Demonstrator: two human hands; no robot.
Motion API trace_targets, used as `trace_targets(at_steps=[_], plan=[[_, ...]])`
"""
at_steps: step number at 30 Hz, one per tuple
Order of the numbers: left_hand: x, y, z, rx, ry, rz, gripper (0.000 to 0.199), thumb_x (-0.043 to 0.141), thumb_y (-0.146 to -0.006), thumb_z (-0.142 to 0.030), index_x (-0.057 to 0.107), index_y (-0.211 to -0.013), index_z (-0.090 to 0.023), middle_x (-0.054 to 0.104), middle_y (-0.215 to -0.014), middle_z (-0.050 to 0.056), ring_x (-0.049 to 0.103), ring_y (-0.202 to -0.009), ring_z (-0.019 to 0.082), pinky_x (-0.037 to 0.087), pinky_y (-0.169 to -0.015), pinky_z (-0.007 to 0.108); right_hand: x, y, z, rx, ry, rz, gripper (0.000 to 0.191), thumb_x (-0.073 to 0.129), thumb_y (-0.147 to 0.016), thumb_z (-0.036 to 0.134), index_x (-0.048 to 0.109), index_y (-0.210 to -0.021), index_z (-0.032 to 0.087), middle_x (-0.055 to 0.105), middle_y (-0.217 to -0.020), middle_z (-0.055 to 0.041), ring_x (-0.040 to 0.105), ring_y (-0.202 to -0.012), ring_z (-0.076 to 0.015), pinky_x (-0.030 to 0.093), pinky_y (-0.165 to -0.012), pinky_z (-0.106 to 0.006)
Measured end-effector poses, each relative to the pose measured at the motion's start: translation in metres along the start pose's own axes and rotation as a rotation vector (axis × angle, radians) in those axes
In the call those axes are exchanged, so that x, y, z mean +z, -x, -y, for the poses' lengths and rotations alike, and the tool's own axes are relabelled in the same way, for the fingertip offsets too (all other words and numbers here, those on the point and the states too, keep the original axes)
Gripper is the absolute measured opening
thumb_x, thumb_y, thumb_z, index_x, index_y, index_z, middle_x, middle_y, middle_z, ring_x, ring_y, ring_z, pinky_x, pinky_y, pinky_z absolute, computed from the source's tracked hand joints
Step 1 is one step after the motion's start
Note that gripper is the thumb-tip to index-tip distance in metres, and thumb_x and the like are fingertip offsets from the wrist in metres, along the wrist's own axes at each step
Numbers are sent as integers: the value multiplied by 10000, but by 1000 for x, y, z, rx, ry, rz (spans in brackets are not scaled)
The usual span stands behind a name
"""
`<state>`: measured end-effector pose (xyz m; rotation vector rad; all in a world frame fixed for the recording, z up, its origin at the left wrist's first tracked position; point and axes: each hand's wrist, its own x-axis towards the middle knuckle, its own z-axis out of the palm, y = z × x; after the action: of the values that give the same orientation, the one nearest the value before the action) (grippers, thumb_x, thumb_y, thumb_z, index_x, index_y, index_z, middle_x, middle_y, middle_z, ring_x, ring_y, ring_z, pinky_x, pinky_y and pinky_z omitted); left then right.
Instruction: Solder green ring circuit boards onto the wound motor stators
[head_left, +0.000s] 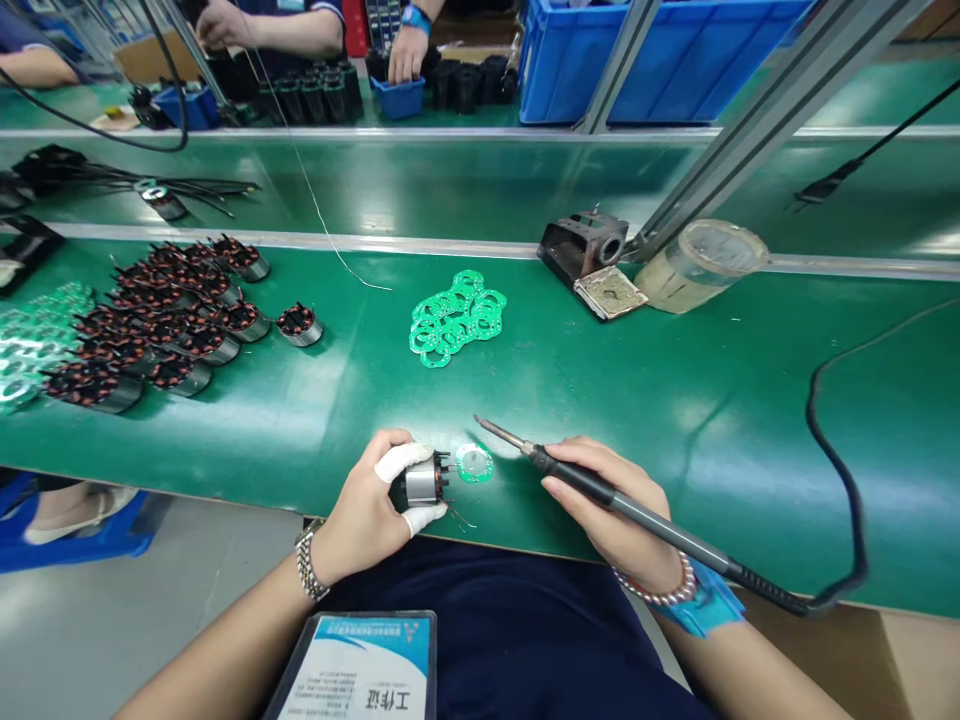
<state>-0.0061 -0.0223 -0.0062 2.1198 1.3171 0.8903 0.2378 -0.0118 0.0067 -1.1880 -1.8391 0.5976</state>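
Glossy badge [358, 668], metal stator [423, 482], soldering iron [675, 534]

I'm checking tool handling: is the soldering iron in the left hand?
No, the right hand grips the soldering iron, while the left hand holds a metal motor part.

Past the left fingers [403, 460], the table [360, 370] was open up to the green rings [457, 318]. The iron [592, 485] and a flat ring [474, 463] blocked the gap to the right fingers [594, 458], and a cord [853, 495] looped right of them.
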Motion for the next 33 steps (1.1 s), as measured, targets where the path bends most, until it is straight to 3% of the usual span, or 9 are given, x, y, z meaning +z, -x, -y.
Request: trace_targets(at_steps=[6, 12, 15, 18, 22, 25, 28, 30, 33], plan=[[0, 0, 0, -19, -2, -1, 495, 708, -637, -188, 460, -1065, -204, 504, -1004, 65, 562, -908, 203, 496, -778, 385, 2, 2, -4, -72, -28, -5, 183, 586, -786, 193, 621, -962, 226, 685, -790, -34, 650, -669, -153, 532, -609, -256], [1, 1, 1, -39, 3, 5, 509, 716, -625, -193, 464, -1066, -209, 505, -1015, 70, 559, -919, 209, 492, -792, 388, 7, 6, -8, -84, -145, 29, 218, 504, -829, 112, 584, -995, 229, 619, -574, 34, 614, -511, -106, 525, -536, -221], [1, 2, 2, -59, 19, 1, 511, 718, -623, -189, 462, -1065, -210, 501, -1021, 72, 558, -918, 206, 490, -799, 382, 11, 4, -9, -115, -133, 109, 205, 490, -825, 82, 572, -955, 217, 681, -752, -15, 673, -726, -137, 554, -693, -261], [0, 1, 2, -82, 73, 4, 501, 722, -623, -216, 462, -1052, -209, 507, -1021, 71, 560, -907, 204, 489, -801, 378, 15, 1, -9, -229, -73, 207, 275, 510, -799, 62, 534, -1034, 203, 665, -1030, -81, 591, -1051, -194, 502, -885, -343], [-1, -1, 0, -123, 195, 48, 498, 718, -636, -268, 441, -1045, -204, 529, -1024, 72, 581, -903, 201, 494, -809, 370, 20, 0, -4, -305, 17, 175, 269, 532, -789, 73, 553, -1023, 203, 677, -964, -75, 610, -1007, -211, 530, -845, -339], [0, -4, -1, -132, 147, 87, 507, 717, -639, -287, 449, -1062, -205, 570, -1049, 81, 579, -965, 226, 463, -877, 416, 25, 2, 5, -118, -32, 39, 180, 583, -774, 124, 574, -926, 221, 671, -811, -43, 661, -733, -170, 572, -670, -279], [2, -7, 0, -123, -6, 86, 521, 731, -620, -296, 480, -1066, -197, 574, -1129, 113, 518, -1095, 280, 368, -973, 504, 32, 1, 17, 201, -349, -39, 215, 580, -787, 174, 510, -977, 245, 644, -884, -41, 624, -611, -126, 561, -504, -237], [3, -8, 0, -137, -57, 88, 531, 739, -607, -309, 493, -1060, -186, 562, -1160, 135, 492, -1131, 302, 361, -976, 520, 35, -1, 24, 322, -627, -25, 254, 576, -796, 198, 460, -1012, 266, 618, -981, -43, 605, -610, -106, 560, -495, -241], [4, -8, 1, -150, -73, 91, 535, 742, -599, -327, 503, -1055, -181, 568, -1155, 143, 502, -1121, 305, 383, -961, 511, 36, -6, 27, 329, -859, 72, 345, 658, -739, 216, 455, -1009, 285, 592, -1055, -40, 607, -704, -114, 569, -600, -281]])
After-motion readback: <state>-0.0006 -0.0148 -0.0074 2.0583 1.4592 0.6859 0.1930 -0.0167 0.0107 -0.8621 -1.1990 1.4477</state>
